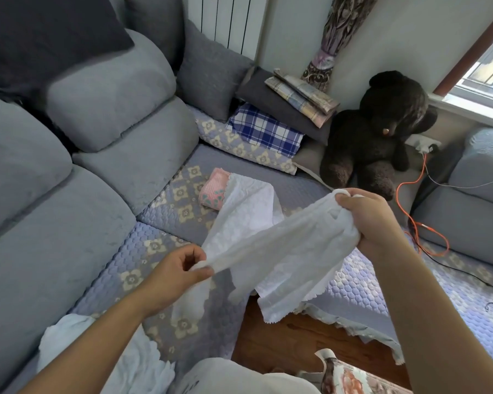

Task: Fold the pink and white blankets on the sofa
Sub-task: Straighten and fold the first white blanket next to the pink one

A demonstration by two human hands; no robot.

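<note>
A thin white blanket [271, 245] with a scalloped edge is stretched in the air between both hands, above the sofa seat [165, 251]. My left hand [180, 268] pinches one bunched corner low and near me. My right hand [373, 220] grips the other bunched end higher and to the right. The blanket's far part trails onto the seat, and a loose flap hangs over the seat's front edge. A folded pink blanket [212, 190] lies on the seat behind, partly covered by the white one.
Grey back cushions [97, 109] line the left. A blue plaid cloth [265, 129], dark cushion and folded papers pile at the corner, beside a large dark teddy bear [379, 129]. An orange cable [421, 223] runs on the right seat. More white cloth [103, 351] lies bottom left.
</note>
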